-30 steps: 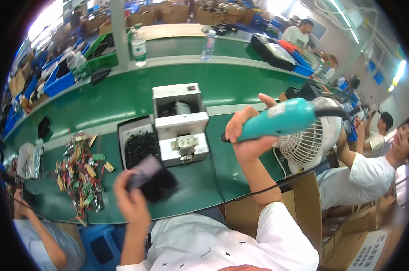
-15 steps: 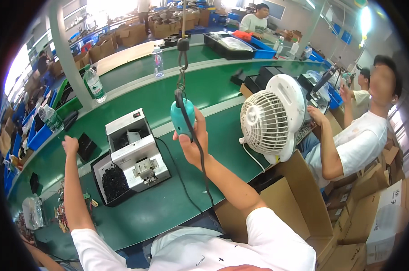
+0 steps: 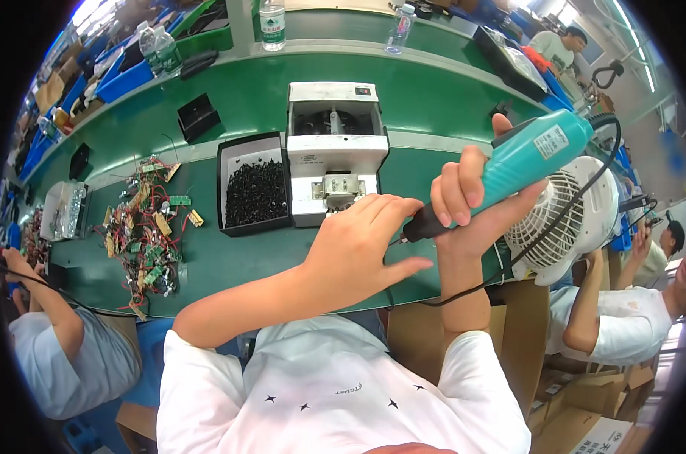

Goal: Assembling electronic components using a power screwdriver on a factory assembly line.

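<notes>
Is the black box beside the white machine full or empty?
Not empty: small black pieces cover most of the floor of the black box.

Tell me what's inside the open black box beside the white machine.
Inside the black box lies a loose heap of many small black pieces, too small to identify. Whatever lies under the heap is covered and cannot be seen.
</notes>
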